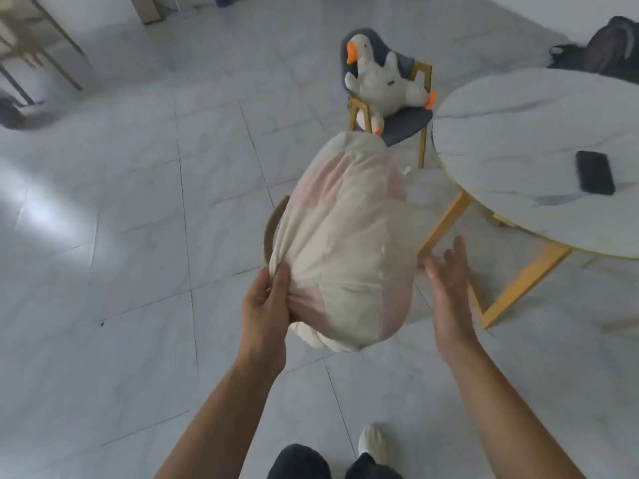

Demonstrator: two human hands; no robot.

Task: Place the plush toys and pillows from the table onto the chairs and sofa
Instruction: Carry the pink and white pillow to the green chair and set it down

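A big cream and pink pillow [349,236] hangs in front of me, over a chair whose curved tan back edge [273,223] shows at its left. My left hand [268,302] pinches the pillow's lower left corner. Just right of the pillow, my right hand [449,288] is flat with fingers apart and holds nothing. Farther back, a white goose plush toy [383,77] with an orange beak sits on a grey chair [404,124] with gold legs. The round marble table [539,140] stands at the right.
A black phone [594,176] lies on the table. A dark bag [601,53] sits behind the table at the far right. The table's yellow legs [518,281] reach the floor near my right hand. Furniture legs stand at the far left. Pale tiled floor surrounds everything.
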